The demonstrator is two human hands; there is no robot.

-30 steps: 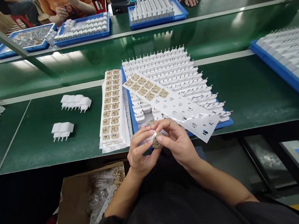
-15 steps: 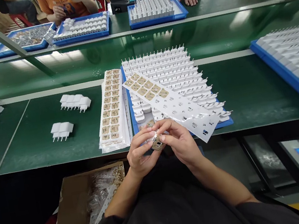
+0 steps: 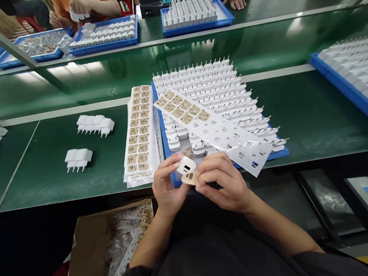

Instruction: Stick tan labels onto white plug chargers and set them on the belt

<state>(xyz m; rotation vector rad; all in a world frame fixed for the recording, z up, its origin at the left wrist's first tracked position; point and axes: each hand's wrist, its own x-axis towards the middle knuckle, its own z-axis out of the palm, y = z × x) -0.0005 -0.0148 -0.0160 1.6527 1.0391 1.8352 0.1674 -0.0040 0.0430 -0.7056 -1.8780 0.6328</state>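
Left hand pinching charger by its sides. Right hand fingers closed on sticker. Likely light, rigid, smooth shell; grip edges.

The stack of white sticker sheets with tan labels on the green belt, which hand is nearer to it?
Left. The left hand is just beside the stack's near corner; the right hand is farther right.

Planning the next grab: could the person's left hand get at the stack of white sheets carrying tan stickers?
Probably yes: the left hand is beside the stack of white sticker sheets, nothing between, though it holds a small white charger.
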